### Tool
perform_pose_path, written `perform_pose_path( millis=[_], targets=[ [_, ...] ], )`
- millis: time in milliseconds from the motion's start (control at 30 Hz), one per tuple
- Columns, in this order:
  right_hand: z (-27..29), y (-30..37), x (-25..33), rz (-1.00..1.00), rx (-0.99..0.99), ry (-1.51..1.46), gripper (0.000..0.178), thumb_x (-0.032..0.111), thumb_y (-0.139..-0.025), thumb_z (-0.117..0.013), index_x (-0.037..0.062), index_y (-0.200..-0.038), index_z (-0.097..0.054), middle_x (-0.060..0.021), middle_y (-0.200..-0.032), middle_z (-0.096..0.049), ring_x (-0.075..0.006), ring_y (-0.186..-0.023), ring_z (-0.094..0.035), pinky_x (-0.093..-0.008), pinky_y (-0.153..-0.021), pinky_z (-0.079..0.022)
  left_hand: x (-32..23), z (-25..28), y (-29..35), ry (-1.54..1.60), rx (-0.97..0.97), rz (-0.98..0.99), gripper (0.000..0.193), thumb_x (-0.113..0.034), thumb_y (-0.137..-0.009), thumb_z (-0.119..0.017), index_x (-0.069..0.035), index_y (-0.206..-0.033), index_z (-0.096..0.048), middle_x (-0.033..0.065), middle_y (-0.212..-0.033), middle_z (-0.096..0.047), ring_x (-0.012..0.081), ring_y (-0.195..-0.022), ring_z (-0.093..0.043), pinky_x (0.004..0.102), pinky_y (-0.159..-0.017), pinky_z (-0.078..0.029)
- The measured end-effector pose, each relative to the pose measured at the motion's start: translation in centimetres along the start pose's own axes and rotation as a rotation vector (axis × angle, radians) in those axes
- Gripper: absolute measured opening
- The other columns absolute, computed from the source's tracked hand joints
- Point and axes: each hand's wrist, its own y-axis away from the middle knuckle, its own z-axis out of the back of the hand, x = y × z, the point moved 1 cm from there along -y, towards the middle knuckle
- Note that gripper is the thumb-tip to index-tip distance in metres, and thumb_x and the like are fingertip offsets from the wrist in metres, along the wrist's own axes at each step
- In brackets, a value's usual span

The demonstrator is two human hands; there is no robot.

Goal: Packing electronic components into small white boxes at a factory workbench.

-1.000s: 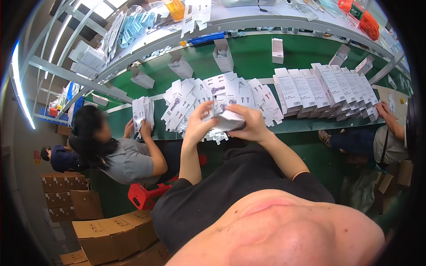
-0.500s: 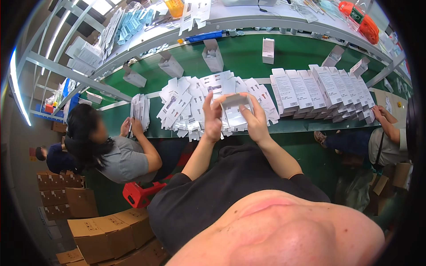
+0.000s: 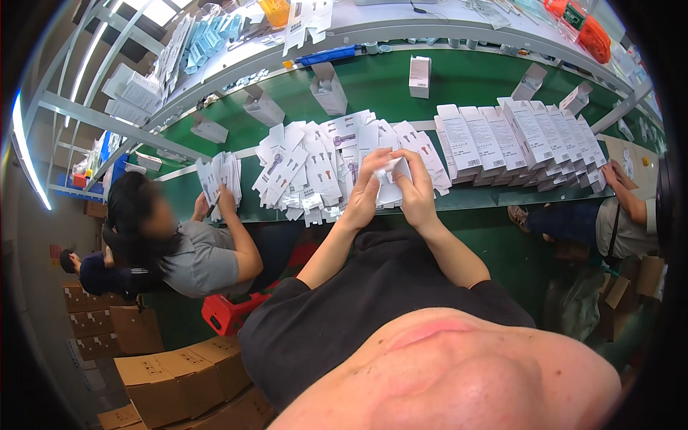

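Observation:
Between my two hands, over the near edge of the bench, is a small white carton point(image 3: 389, 190). My left hand point(image 3: 364, 195) closes on its left side, fingers bent over the top. My right hand point(image 3: 418, 192) grips the right side, with the thumb at the opening. The carton's lower part and base are partly hidden by my fingers. Just beyond my hands lies a loose heap of flat white cartons point(image 3: 304, 168) printed with small pictures. To the right stand rows of filled-out white boxes point(image 3: 494, 147), packed close together.
Upright white boxes, among them a closed one point(image 3: 420, 77) and an open one point(image 3: 329, 89), stand on the green belt point(image 3: 380, 86). A shelf point(image 3: 401, 25) spans above it. Co-workers sit left point(image 3: 208, 251) and right point(image 3: 631, 215). A red stool point(image 3: 226, 313) and brown cartons point(image 3: 179, 373) are at lower left.
My left hand has come in from beside the carton and closed over its top. The boxes on the belt have shifted left. The left co-worker has tilted flat cartons away from their stack.

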Motion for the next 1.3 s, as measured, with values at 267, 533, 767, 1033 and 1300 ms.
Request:
perform_pose_path(
  millis=[267,533,767,1033,1300],
  targets=[
    [0.1,0.3,0.9,0.022,0.017,0.164,0.046,-0.002,-0.078,-0.045,-0.0012,-0.123,-0.055,-0.0180,-0.121,-0.058,-0.0307,-0.111,-0.054,-0.0361,-0.100,-0.041,1.5,0.0,1.2,-0.007,0.067,-0.014,0.035,-0.003,-0.092,-0.045,-0.003,-0.126,-0.053,0.0160,-0.148,-0.041,0.0331,-0.139,-0.035,0.0401,-0.114,-0.028],
    [1.7,0.6,2.8,-0.120,-0.048,-0.043,0.050,0.010,-0.082,-0.061,0.0025,-0.131,-0.053,-0.0143,-0.127,-0.055,-0.0282,-0.112,-0.054,-0.0342,-0.102,-0.040,1.2,1.4,1.2,-0.349,0.067,0.199,0.087,-0.020,-0.067,-0.088,-0.007,-0.142,-0.046,0.0188,-0.142,-0.051,0.0336,-0.132,-0.048,0.0458,-0.111,-0.037],
    [8.0,0.3,1.8,0.414,0.051,0.894,0.053,0.015,-0.072,-0.080,0.0086,-0.122,-0.065,-0.0105,-0.129,-0.057,-0.0278,-0.111,-0.057,-0.0341,-0.088,-0.051,6.6,1.9,1.6,-0.801,-0.229,-0.392,0.068,-0.011,-0.077,-0.076,-0.004,-0.139,-0.049,0.0170,-0.144,-0.053,0.0384,-0.138,-0.045,0.0436,-0.116,-0.033],
    [23.5,0.1,-2.3,0.282,-0.416,1.557,0.041,0.017,-0.081,-0.073,0.0109,-0.121,-0.068,-0.0115,-0.135,-0.058,-0.0372,-0.128,-0.050,-0.0495,-0.110,-0.035,19.4,6.2,7.0,-1.316,0.327,0.359,0.094,-0.025,-0.070,-0.084,-0.012,-0.153,-0.040,0.0209,-0.162,-0.024,0.0393,-0.152,-0.019,0.0575,-0.118,-0.024],
    [11.6,4.3,-4.7,0.403,-0.330,1.151,0.023,-0.005,-0.078,-0.062,0.0024,-0.099,-0.068,-0.0123,-0.121,-0.061,-0.0381,-0.120,-0.052,-0.0474,-0.109,-0.038,18.9,6.6,9.5,-1.201,0.408,0.235,0.060,0.003,-0.079,-0.060,-0.010,-0.137,-0.055,0.0141,-0.151,-0.046,0.0350,-0.140,-0.043,0.0412,-0.110,-0.044]
  ],
)
